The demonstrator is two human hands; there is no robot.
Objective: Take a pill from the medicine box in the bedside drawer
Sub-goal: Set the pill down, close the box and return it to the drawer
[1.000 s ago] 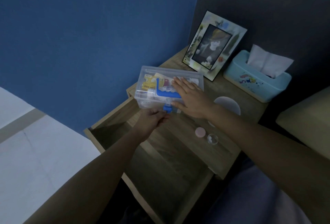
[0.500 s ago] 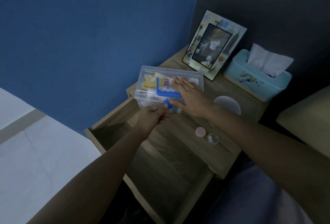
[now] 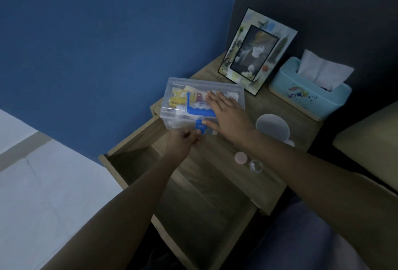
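The clear plastic medicine box (image 3: pixel 183 106) with a blue handle sits on the wooden bedside table (image 3: pixel 217 162), near its left edge. Packets and a tube show through the lid. My right hand (image 3: pixel 226 116) lies flat on the lid, fingers spread, pressing down. My left hand (image 3: pixel 183 142) pinches the blue front latch (image 3: pixel 200 128) of the box with its fingertips. The drawer (image 3: pixel 193 200) below stands pulled out and looks dark inside. A small pink cap (image 3: pixel 240 158) and a tiny clear container (image 3: pixel 255 166) with something white in it lie on the tabletop.
A picture frame (image 3: pixel 256 52) leans against the dark wall at the back. A light-blue tissue box (image 3: pixel 310 95) stands at the right rear, a translucent cup (image 3: pixel 272 128) in front of it. The bed edge (image 3: pixel 370 140) is to the right, white floor to the left.
My left hand has risen slightly and closed its fingertips on the blue latch. The right hand stays flat on the lid. The box has not shifted.
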